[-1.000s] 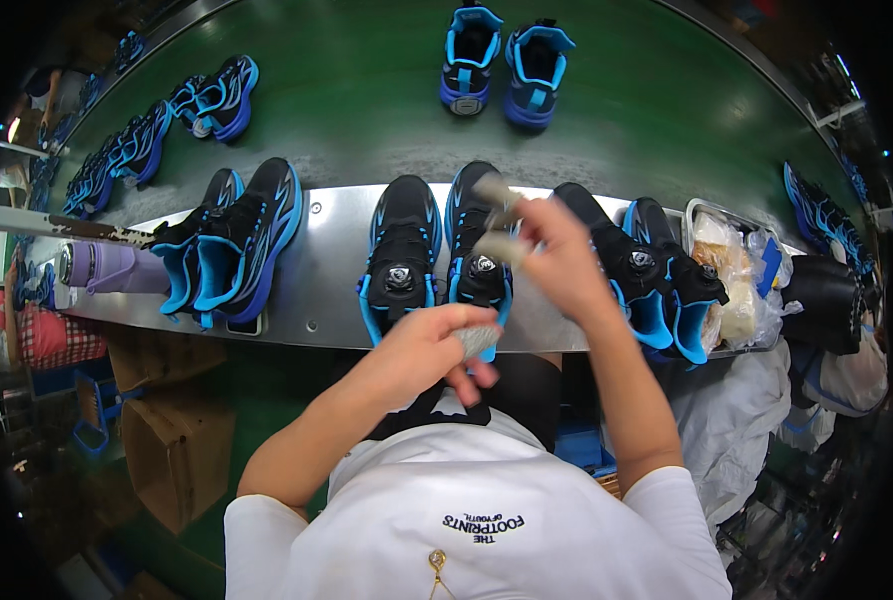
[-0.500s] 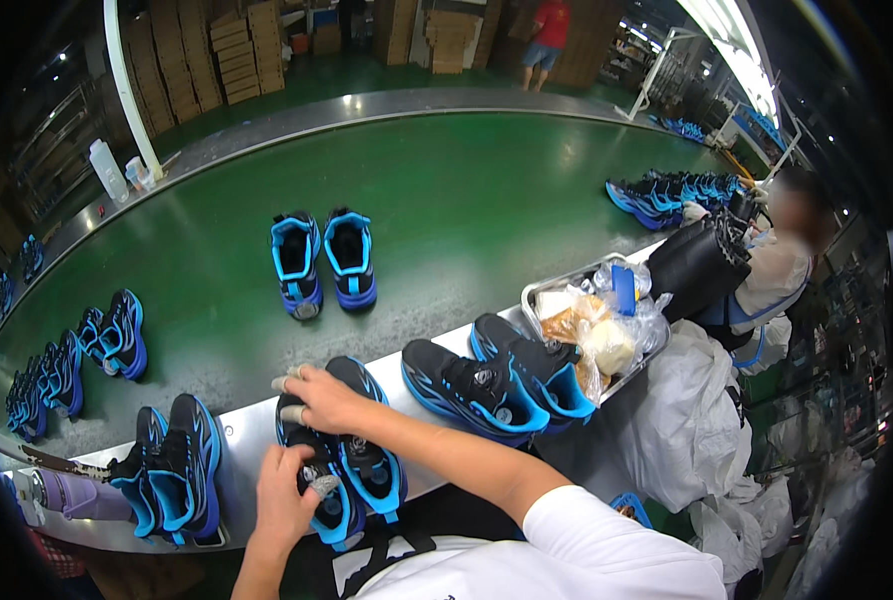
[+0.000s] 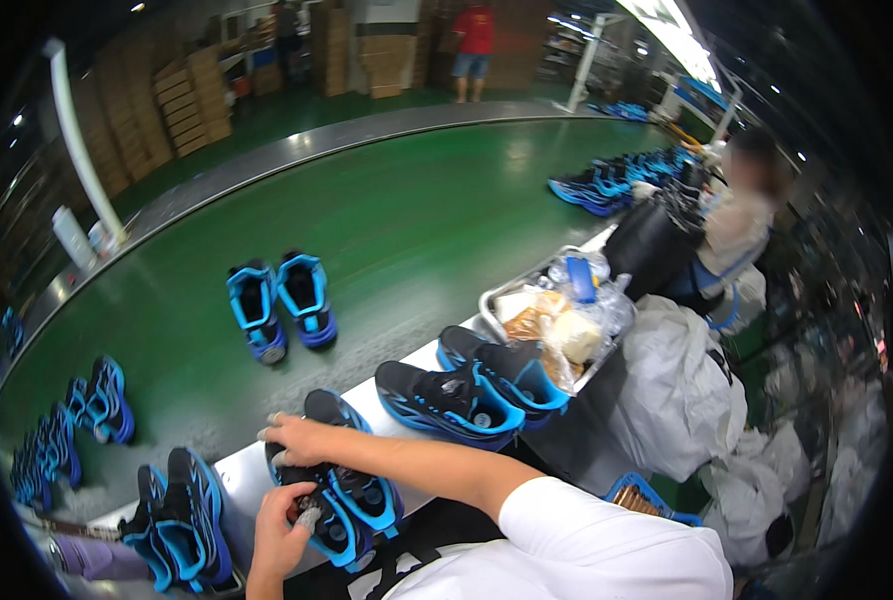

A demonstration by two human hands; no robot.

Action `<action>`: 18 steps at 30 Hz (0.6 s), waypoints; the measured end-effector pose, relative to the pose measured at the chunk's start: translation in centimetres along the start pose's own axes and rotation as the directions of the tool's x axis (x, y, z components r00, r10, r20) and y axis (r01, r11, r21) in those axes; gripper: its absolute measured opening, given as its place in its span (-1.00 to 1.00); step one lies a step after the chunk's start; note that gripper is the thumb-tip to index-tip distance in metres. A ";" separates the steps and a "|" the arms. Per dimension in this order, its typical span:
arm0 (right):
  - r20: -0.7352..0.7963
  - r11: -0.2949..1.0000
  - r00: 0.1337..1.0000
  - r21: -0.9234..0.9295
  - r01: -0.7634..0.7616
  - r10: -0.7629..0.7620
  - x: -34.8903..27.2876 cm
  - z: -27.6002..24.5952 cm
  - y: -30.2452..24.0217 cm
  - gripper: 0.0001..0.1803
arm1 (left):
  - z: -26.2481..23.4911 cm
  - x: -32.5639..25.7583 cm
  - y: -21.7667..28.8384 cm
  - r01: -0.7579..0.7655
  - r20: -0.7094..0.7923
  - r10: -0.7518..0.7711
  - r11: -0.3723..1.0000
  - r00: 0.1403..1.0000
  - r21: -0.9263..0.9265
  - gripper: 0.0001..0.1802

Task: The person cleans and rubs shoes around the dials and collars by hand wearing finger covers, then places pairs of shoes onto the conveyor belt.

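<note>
In the head view, the two hands are held close to each other, one ahead of the other, over the left shoe [image 3: 338,530] of a black and blue pair set on the metal surface [image 3: 249,482] in front of the person. The right hand [image 3: 298,440] is laid over the toe end of that shoe, its fingers bent downward. The left hand [image 3: 282,525] is placed nearer the body, at the middle of the shoe, its thumb and fingers curled in around the fastening; whether either hand is clamped tight cannot be told. Pale covers [image 3: 309,519] are worn on some of the fingertips. The right shoe [image 3: 371,495] of the pair is placed just beside, partly hidden by the right forearm.

To the left, another pair of shoes [image 3: 194,525] is set near a purple bottle [image 3: 101,557]. To the right, a third pair [image 3: 446,402] is placed near a metal tray [image 3: 488,312], which is filled with plastic-wrapped items [image 3: 574,335]. Beyond, two shoes [image 3: 306,298] are stood side by side on the green surface [image 3: 416,220], and a row of shoes [image 3: 616,182] is lined up farther right, near a seated co-worker [image 3: 734,228]. White sacks [image 3: 671,395] are gathered below the tray, and a blue basket [image 3: 614,487] is partly covered by the white sleeve [image 3: 576,520].
</note>
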State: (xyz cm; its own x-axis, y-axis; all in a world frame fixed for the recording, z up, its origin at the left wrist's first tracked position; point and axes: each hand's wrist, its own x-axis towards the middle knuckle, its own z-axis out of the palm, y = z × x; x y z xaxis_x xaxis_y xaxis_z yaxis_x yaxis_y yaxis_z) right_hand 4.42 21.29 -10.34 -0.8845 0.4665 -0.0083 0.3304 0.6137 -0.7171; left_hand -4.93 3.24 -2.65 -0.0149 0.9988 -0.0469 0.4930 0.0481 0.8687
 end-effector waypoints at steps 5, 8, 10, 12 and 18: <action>0.051 0.998 0.997 0.032 -0.052 0.050 0.2 -0.7 -1.1 -0.36 | 0.8 0.1 1.0 0.107 -0.064 -0.112 0.992 0.992 -0.073 -0.57; -0.005 0.999 0.999 0.026 -0.036 0.036 0.2 -0.4 -0.2 -0.38 | -0.2 0.6 1.3 0.097 0.119 -0.076 0.979 0.990 -0.179 -0.58; -0.055 1.000 0.998 0.020 -0.019 0.020 0.3 0.0 0.3 -0.39 | 0.4 0.4 2.0 0.102 0.027 -0.100 0.986 0.995 -0.129 -0.63; -0.071 1.000 0.997 0.001 -0.028 0.028 0.2 0.4 0.5 -0.39 | 0.8 0.2 2.9 -0.003 -0.090 0.013 0.994 0.996 0.111 -0.67; -0.052 1.000 0.999 -0.014 0.007 -0.008 0.4 1.8 0.0 -0.41 | 0.3 -0.9 0.2 -0.055 -0.004 0.056 0.995 0.998 0.078 -0.51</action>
State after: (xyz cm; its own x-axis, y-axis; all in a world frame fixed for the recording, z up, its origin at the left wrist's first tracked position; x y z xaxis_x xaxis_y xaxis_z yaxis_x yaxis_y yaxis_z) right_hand 3.44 20.37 -11.63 -0.8688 0.4940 0.0336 0.3286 0.6262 -0.7070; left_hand -4.60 2.35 -2.59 0.0092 1.0000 0.0034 0.5592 -0.0079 0.8290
